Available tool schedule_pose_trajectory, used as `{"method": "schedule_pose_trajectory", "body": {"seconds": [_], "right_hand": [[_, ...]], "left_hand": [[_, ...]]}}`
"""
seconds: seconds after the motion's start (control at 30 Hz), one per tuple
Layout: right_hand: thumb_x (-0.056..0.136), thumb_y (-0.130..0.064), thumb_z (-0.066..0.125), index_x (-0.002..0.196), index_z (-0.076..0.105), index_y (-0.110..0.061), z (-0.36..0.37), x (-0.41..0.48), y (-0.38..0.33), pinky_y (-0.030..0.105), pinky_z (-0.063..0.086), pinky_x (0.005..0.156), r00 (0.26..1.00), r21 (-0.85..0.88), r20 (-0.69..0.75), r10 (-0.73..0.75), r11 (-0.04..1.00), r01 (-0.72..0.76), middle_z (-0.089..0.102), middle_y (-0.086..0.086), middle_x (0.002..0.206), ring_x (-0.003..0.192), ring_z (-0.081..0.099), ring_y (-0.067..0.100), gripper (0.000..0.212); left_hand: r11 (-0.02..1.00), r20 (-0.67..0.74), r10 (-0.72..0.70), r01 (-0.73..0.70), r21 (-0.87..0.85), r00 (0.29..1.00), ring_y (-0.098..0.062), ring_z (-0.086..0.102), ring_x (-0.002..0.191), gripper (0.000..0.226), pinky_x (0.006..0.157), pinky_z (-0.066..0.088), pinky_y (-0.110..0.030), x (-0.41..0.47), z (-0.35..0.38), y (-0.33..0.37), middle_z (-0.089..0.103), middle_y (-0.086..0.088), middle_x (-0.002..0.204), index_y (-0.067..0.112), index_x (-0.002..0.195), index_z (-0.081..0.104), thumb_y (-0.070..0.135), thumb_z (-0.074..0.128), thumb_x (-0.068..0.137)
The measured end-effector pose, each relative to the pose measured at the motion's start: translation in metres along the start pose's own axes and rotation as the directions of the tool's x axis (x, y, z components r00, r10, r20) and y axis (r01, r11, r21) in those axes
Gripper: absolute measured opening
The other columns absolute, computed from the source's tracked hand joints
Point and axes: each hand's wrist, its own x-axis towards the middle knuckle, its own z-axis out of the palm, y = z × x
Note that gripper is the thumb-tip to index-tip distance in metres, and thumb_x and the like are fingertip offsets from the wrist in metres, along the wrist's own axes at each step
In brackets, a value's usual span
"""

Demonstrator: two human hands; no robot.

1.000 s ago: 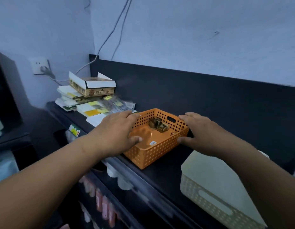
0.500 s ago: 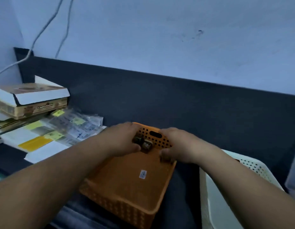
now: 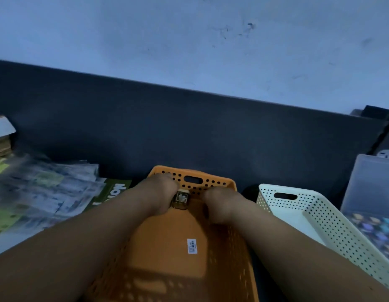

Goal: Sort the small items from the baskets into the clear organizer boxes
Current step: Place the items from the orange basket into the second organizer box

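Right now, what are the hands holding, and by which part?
The left hand seems to pinch a brown item by its left side in the orange basket. The right hand is curled; its hold cannot be told.

The bare left forearm (image 3: 80, 247) and bare right forearm (image 3: 298, 247) are uncovered from the lower frame edge to the wrists (the wide lens swells them near the camera). The bare left grip (image 3: 156, 192) and bare right grip (image 3: 219, 205) show rounded knuckles.

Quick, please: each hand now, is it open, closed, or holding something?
Left hand: curled, gripping a small brown item inside the orange basket.
Right hand: curled in the basket; whether it holds anything cannot be told.
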Motion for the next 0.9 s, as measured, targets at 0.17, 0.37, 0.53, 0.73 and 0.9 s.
{"method": "schedule_pose_trajectory", "body": {"seconds": [0.17, 0.37, 0.53, 0.73, 0.9], "right_hand": [[0.08, -0.017, 0.072, 0.115, 0.059, -0.019, 0.004, 0.002, -0.001, 0.029, 0.048, 0.071, 0.999, 0.02, 0.027, 0.035, 0.999, -0.036, 0.061, 0.002, 0.102, 0.093, 0.059, 0.02, 0.037], [0.078, -0.022, 0.075, 0.113, 0.062, -0.02, 0.011, 0.001, -0.004, 0.03, 0.048, 0.069, 0.998, 0.028, 0.036, 0.055, 0.998, -0.056, 0.065, 0.002, 0.102, 0.091, 0.06, 0.02, 0.037], [0.073, -0.026, 0.079, 0.121, 0.059, -0.026, -0.001, -0.015, -0.006, 0.032, 0.052, 0.081, 0.991, 0.284, -0.115, 0.061, 0.958, -0.026, 0.064, -0.003, 0.107, 0.097, 0.059, 0.017, 0.052], [0.07, -0.015, 0.08, 0.12, 0.055, -0.028, -0.01, -0.053, 0.002, 0.029, 0.054, 0.083, 0.956, 0.63, -0.257, 0.142, 0.775, 0.054, 0.065, -0.008, 0.105, 0.095, 0.062, 0.011, 0.058], [0.072, -0.008, 0.071, 0.108, 0.058, -0.025, -0.013, -0.103, 0.013, 0.039, 0.055, 0.087, 0.914, 0.776, -0.372, 0.16, 0.594, 0.212, 0.066, -0.002, 0.106, 0.097, 0.065, 0.017, 0.042]], "left_hand": [[0.997, 0.05, 0.068, -0.066, -0.04, 0.996, -0.018, 0.056, 0.091, 0.016, 0.082, 0.051, -0.035, -0.003, -0.003, -0.005, 0.057, -0.001, 0.102, 0.019, 0.094, 0.063, 0.019, 0.064, 0.078], [0.978, 0.044, 0.082, -0.072, -0.197, 0.996, -0.015, 0.053, 0.08, 0.016, 0.064, 0.045, -0.029, -0.014, -0.001, -0.006, 0.056, 0.004, 0.086, 0.024, 0.091, 0.055, 0.014, 0.06, 0.079], [0.871, -0.027, 0.086, -0.088, -0.483, 0.996, -0.018, 0.062, 0.081, 0.019, 0.071, 0.053, -0.04, -0.023, -0.014, -0.01, 0.065, 0.002, 0.086, 0.028, 0.091, 0.054, 0.018, 0.066, 0.079], [0.761, -0.072, 0.08, -0.107, -0.64, 0.994, -0.012, 0.067, 0.085, 0.028, 0.078, 0.057, -0.04, -0.039, -0.04, -0.002, 0.068, 0.007, 0.095, 0.032, 0.103, 0.06, 0.021, 0.07, 0.079], [0.707, -0.157, 0.042, -0.141, -0.693, 0.987, -0.007, 0.062, 0.07, 0.016, 0.061, 0.052, -0.027, -0.069, -0.071, 0.029, 0.066, 0.008, 0.081, 0.032, 0.092, 0.062, 0.031, 0.07, 0.079]]}}
